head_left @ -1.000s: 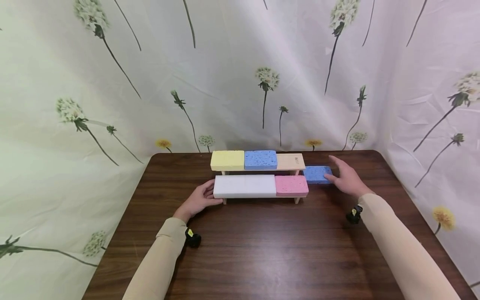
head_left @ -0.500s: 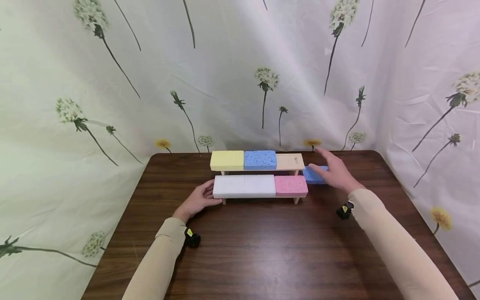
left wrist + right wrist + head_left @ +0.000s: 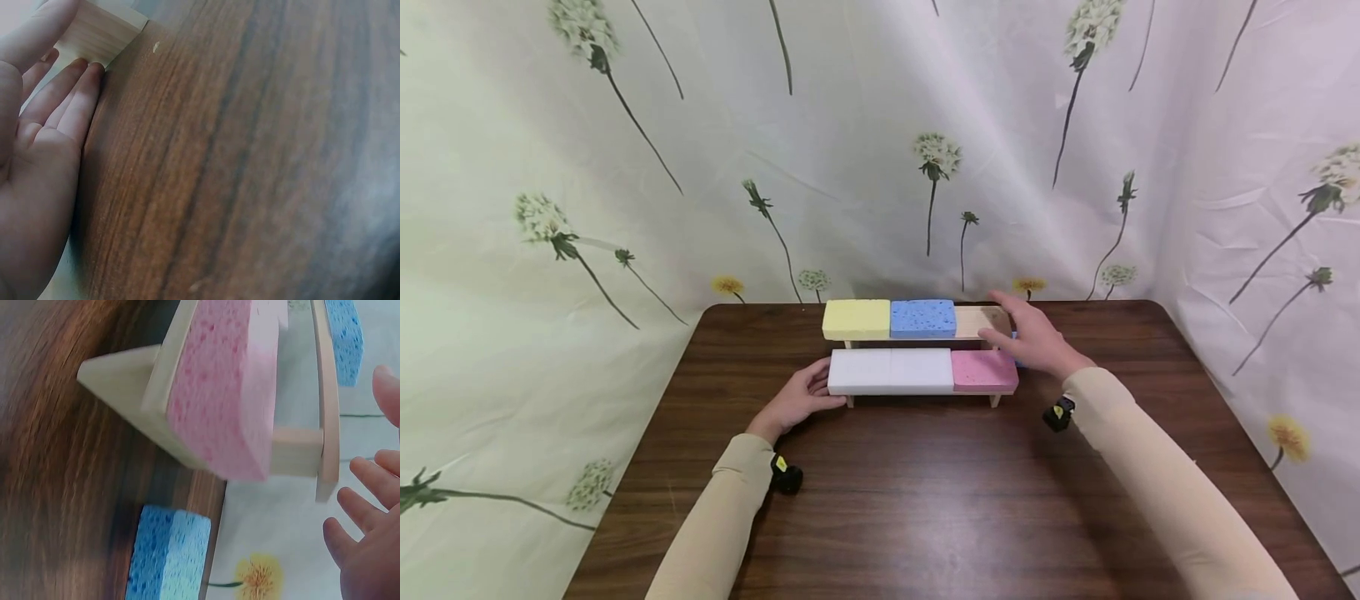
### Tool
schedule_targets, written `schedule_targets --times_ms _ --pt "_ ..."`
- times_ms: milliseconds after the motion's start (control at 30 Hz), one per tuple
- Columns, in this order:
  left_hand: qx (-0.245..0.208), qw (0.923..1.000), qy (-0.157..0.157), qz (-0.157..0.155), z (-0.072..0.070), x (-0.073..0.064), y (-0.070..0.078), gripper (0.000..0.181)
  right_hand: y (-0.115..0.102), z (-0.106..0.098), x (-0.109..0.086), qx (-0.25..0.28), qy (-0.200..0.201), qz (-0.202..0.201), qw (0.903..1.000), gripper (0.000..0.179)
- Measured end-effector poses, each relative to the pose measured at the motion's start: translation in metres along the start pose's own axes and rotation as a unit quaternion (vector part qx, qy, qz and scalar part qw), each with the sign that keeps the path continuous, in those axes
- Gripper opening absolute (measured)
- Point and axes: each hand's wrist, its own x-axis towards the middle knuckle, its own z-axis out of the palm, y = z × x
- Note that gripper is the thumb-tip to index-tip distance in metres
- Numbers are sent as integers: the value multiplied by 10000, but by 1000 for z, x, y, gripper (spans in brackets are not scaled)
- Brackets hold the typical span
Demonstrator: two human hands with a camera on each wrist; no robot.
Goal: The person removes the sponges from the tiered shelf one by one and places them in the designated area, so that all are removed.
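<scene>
Right of frame centre, the right hand (image 3: 1036, 337), spread and empty, hovers near the wooden rack (image 3: 970, 320) — best kept clear of the pink sponge (image 3: 983, 371). The left hand (image 3: 797, 399), loosely open, touches the rack's left end — brace gently, without shoving.

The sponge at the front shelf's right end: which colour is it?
The sponge is pink, clearest in the right wrist view.

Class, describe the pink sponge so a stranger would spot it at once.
On the dark wooden table, find two pale wooden shelves, one behind the other. In the head view, go to the right end of the front shelf, past the white blocks. The pink sponge lies there, the only pink piece among white, yellow and blue.
</scene>
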Motion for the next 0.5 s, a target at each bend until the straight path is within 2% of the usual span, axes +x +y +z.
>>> schedule_targets --times_ms 500 --pt "77 9999 77 -65 1 0 1 89 -19 12 12 152 -227 58 9996 83"
